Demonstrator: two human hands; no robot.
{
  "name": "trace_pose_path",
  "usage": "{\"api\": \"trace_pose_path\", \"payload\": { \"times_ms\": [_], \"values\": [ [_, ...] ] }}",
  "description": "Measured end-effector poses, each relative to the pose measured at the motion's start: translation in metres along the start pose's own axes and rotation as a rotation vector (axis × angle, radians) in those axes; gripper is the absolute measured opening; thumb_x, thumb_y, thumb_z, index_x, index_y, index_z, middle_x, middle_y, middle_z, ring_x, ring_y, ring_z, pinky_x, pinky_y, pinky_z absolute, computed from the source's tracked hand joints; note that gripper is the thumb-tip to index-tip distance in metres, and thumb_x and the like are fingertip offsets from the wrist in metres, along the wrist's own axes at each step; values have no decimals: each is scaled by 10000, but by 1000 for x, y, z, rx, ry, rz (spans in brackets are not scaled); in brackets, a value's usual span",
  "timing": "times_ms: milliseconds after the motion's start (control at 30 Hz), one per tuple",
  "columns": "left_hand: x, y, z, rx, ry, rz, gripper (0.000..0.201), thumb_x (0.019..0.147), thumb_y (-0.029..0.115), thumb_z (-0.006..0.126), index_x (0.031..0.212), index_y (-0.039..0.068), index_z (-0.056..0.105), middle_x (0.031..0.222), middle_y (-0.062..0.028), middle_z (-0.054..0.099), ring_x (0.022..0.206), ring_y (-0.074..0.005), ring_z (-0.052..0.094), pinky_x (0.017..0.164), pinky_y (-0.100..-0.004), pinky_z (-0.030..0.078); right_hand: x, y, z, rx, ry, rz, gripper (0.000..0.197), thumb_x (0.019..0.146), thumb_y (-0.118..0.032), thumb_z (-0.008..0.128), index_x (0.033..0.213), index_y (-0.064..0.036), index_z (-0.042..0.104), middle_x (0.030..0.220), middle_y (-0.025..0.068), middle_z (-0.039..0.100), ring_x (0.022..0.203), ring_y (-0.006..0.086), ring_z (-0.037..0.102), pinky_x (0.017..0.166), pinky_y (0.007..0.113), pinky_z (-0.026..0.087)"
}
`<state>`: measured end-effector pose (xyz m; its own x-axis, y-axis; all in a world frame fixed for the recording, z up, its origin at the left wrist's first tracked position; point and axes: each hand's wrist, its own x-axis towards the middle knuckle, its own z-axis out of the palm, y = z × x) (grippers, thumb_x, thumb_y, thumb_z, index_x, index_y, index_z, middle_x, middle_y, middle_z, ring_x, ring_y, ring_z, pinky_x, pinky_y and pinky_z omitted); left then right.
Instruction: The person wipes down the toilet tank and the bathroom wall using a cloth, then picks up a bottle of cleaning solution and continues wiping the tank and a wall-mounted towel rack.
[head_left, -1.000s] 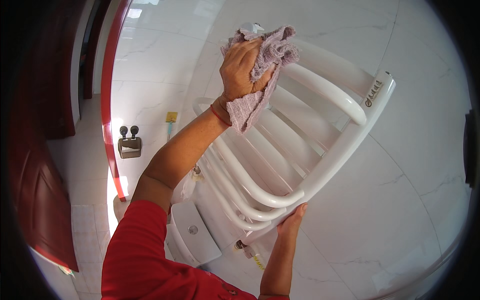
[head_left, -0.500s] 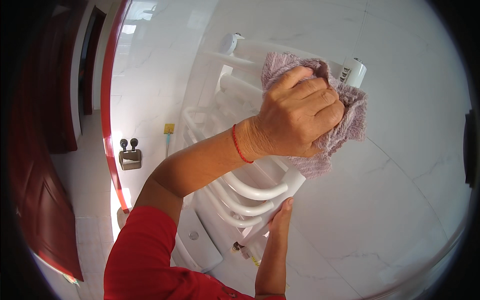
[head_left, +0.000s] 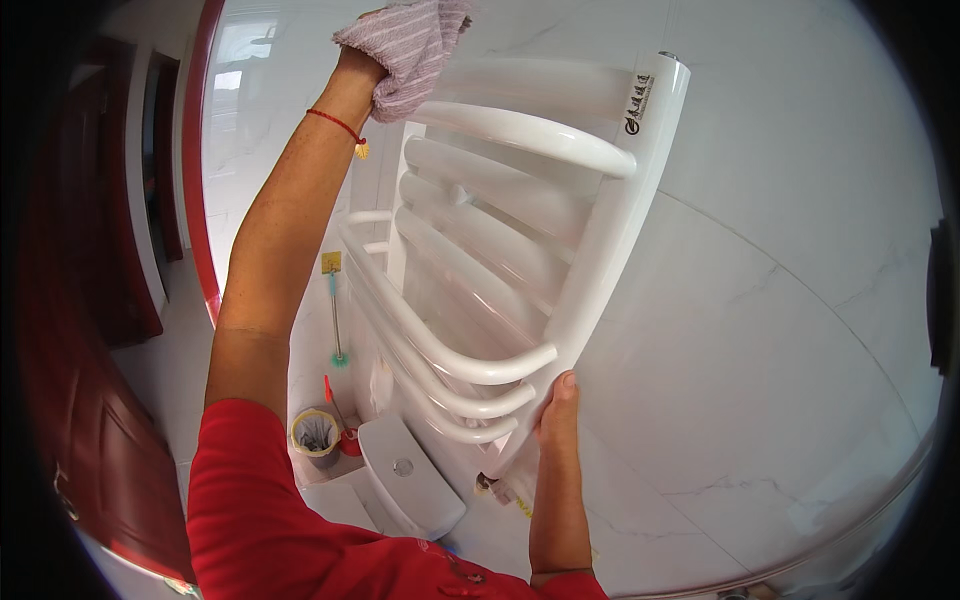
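Observation:
A white heated towel rail [head_left: 625,215] with curved bars is fixed to the marbled wall. At its upper left end, my left hand [head_left: 360,66] holds a pinkish-grey striped cloth [head_left: 408,58], which hides most of the fingers. A red cord bracelet circles that wrist. Low down on the rail's right post, my right hand [head_left: 560,405] grips the edge with the thumb in front; its other fingers are hidden behind the post.
Below the rail stands a white toilet cistern [head_left: 410,480], beside a lined waste bin [head_left: 316,436]. A long-handled brush [head_left: 337,310] hangs on the wall. A valve [head_left: 497,488] sits under the rail's post. Dark red doors [head_left: 85,400] are at the left.
My left hand has moved with the cloth from the rail's upper right to its upper left, uncovering the right post and the bars. My right hand keeps its grip low on the post.

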<state>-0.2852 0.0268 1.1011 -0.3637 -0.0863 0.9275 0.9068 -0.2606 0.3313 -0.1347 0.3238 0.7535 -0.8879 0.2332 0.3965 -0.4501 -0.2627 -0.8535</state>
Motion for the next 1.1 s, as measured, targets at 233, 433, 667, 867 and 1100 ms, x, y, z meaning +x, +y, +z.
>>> {"api": "trace_pose_path", "payload": {
  "times_ms": [233, 433, 667, 867, 1100],
  "values": [
    [115, -39, 6, 1266, -277, 255, 382, 910, 328, 522, 1106, 2, 561, 1000, -147, 627, 838, -207, 570, 808, -301, 456, -2, 1, 16, 93, 2, 28, 689, 847, -533, 550, 1179, 67, 481, 1064, 98, 554, 970, 165, 513, 878, 286, 402],
    [49, -17, 50, 1003, -638, -215, 567, 920, 446, 452, 1255, -10, 495, 1170, -168, 576, 1055, -254, 525, 947, -338, 387, -3, -6, 6, -79, -14, 23, 659, 876, -538, 509, 1189, 41, 497, 976, 40, 550, 844, 108, 460, 774, 232, 395],
    [32, 9, 66, 950, -527, -362, 619, 902, 400, 514, 1322, -43, 414, 1148, -160, 578, 1042, -220, 532, 949, -332, 394, 4, 0, 6, 30, -47, 0, 666, 878, -554, 501, 1181, 39, 507, 973, 45, 562, 836, 107, 468, 763, 237, 401],
    [19, 18, 74, 1045, -577, 8, 593, 872, 366, 539, 1308, -25, 445, 1223, -242, 549, 1133, -326, 529, 965, -336, 401, -3, -12, 15, 87, -88, -41, 728, 870, -563, 516, 1243, 59, 451, 1100, 100, 554, 962, 162, 523, 869, 275, 409],
    [-20, 91, 151, 781, -642, 193, 306, 801, 199, 569, 1030, 1, 611, 948, -174, 662, 907, -297, 630, 798, -359, 505, -4, -15, 13, -35, -30, 4, 805, 786, -666, 541, 1153, 48, 484, 1016, 106, 569, 888, 173, 546, 757, 293, 460]
  ]
}}
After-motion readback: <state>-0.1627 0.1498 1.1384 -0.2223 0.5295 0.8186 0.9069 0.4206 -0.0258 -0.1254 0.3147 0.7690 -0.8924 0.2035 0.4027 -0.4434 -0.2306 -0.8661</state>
